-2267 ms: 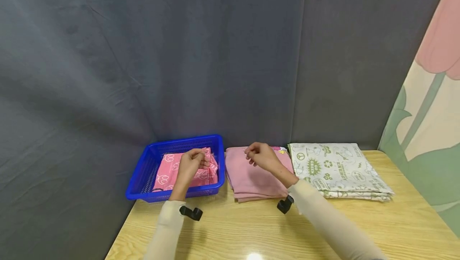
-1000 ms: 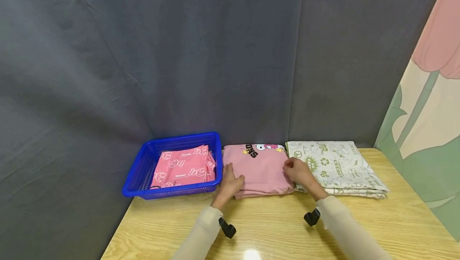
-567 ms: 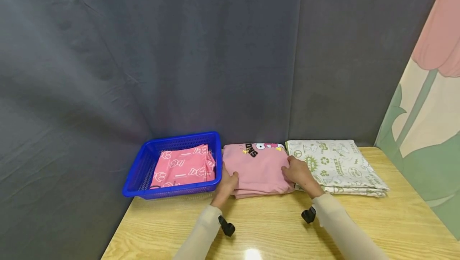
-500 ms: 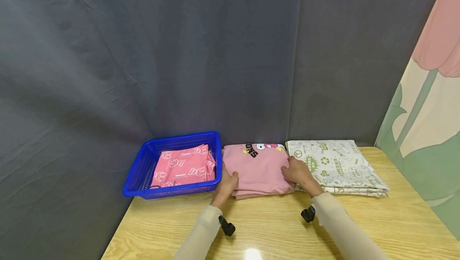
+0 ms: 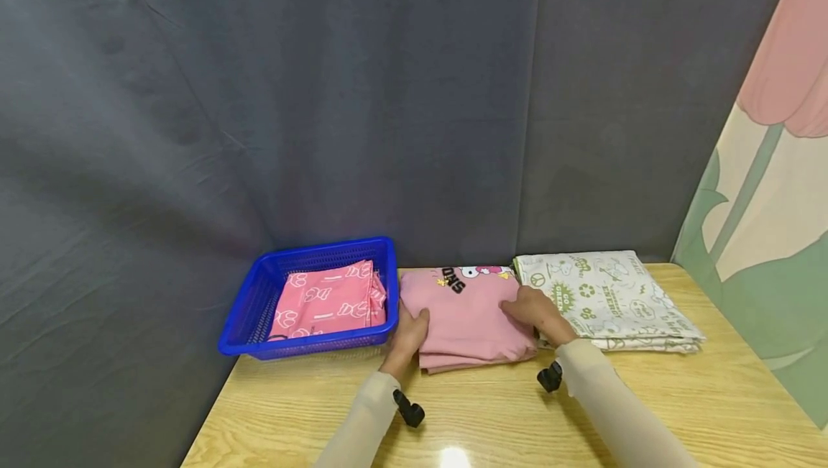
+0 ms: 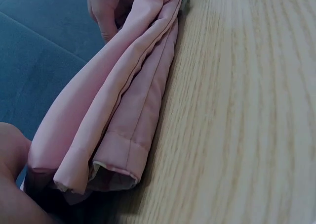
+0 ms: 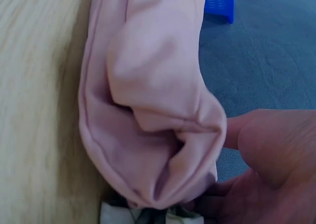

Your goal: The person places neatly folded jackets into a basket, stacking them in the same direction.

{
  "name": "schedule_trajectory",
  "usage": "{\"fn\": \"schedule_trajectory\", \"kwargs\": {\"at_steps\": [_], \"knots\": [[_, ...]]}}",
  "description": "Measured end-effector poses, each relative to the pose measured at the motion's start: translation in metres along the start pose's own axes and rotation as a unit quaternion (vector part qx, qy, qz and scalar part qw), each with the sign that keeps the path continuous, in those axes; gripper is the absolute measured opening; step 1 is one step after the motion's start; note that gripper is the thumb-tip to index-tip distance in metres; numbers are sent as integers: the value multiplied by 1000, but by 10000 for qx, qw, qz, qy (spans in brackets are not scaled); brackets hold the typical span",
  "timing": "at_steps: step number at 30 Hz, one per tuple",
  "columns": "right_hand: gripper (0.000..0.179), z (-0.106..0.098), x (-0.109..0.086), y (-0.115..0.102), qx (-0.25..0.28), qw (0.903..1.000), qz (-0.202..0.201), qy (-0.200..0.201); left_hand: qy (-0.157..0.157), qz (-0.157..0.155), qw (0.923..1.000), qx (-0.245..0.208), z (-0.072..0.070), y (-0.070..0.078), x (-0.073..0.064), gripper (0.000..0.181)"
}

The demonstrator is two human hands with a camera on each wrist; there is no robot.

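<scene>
A folded pink garment [image 5: 467, 313] with a cartoon print and dark letters along its far edge lies on the table in the head view. My left hand [image 5: 407, 331] grips its left side, thumb on top and fingers out of sight at the edge. On the opposite side my right hand [image 5: 533, 308] holds it the same way. From the left wrist, the garment [image 6: 113, 85] shows several stacked layers, with the left hand [image 6: 14, 177] at its near end. In the right wrist view, the right thumb and fingers [image 7: 269, 145] close on a bunched, rounded fold.
Left of the garment stands a blue perforated basket [image 5: 236, 335] holding a folded pink printed cloth [image 5: 323, 299]. To the right lies a folded white cloth with green print [image 5: 604, 295]. A dark grey curtain [image 5: 401, 101] hangs behind the wooden table [image 5: 479, 418].
Both hands came down from above the basket and the pink garment to the garment's two sides and took hold. The garment has since shifted slightly towards the near side of the table.
</scene>
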State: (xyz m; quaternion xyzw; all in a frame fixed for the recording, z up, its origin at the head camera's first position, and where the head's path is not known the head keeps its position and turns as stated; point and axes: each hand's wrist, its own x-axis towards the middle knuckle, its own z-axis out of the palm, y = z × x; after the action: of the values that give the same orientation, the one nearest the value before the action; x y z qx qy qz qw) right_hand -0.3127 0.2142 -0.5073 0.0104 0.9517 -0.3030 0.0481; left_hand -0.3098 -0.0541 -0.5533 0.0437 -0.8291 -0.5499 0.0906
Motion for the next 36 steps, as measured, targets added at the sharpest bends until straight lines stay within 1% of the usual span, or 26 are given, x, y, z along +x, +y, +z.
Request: {"fn": "schedule_trajectory", "kwargs": {"at_steps": [3,5,7,9,10,11,12,13,14,16,18,19,20,22,23,25,27,28,30,31,33,34,36], "knots": [[32,0,-3,2,451,9990,-10,-41,-219,-11,9991,-355,1,-1,0,80],[33,-1,-5,4,912,9958,45,-71,-323,-63,9977,-586,1,-1,-1,80],[36,-1,-7,5,1575,9874,65,-152,-378,-41,9960,-803,0,-1,-2,79],[35,-2,-7,7,2166,9757,-27,-322,-382,-27,9950,-922,0,0,-2,78],[33,-2,-7,7,2377,9705,-67,-397,-373,-9,9949,-938,0,0,-3,78],[28,-1,-7,8,2492,9673,-129,-456,-360,22,9948,-951,0,-1,-2,77],[22,-2,-6,8,2540,9658,-147,-499,-356,24,9948,-955,-1,-1,-3,76],[16,-2,-6,8,2460,9677,-186,-524,-382,7,9941,-1012,-1,-1,-3,76],[18,-2,-5,8,2416,9686,-200,-554,-369,9,9939,-1035,0,-1,-2,75],[41,-3,-4,9,2263,9724,-163,-540,-325,29,9941,-1036,2,-3,-1,74],[62,-3,-5,8,2273,9718,-135,-616,-297,44,9936,-1091,5,-5,0,74],[69,-2,-5,9,2288,9712,-122,-654,-282,73,9933,-1117,6,-6,1,74],[73,-2,-6,9,2362,9690,-106,-710,-243,119,9936,-1097,7,-7,1,74],[77,-1,-7,11,2405,9678,-62,-741,-237,225,9934,-1099,8,-8,2,78],[77,0,-7,12,2495,9652,-53,-780,-239,280,9932,-1104,8,-8,2,81],[75,1,-7,14,2518,9649,-77,-735,-277,390,9930,-1076,8,-8,2,88],[73,1,-7,17,2619,9627,-158,-660,-379,504,9921,-1087,6,-7,3,92],[73,1,-7,18,2663,9617,-199,-620,-442,546,9915,-1094,5,-7,3,92],[79,1,-7,20,2675,9617,-316,-498,-649,577,9898,-1131,3,-5,3,83],[83,0,-7,21,2741,9597,-407,-474,-762,562,9889,-1144,3,-5,4,78],[86,-1,-7,22,2768,9573,-666,-507,-978,446,9872,-1181,1,-5,4,67],[85,-1,-7,24,2745,9566,-817,-540,-1081,326,9861,-1216,1,-5,5,64],[82,-2,-7,26,2759,9529,-1074,-651,-1209,113,9847,-1253,0,-5,5,62]]}}
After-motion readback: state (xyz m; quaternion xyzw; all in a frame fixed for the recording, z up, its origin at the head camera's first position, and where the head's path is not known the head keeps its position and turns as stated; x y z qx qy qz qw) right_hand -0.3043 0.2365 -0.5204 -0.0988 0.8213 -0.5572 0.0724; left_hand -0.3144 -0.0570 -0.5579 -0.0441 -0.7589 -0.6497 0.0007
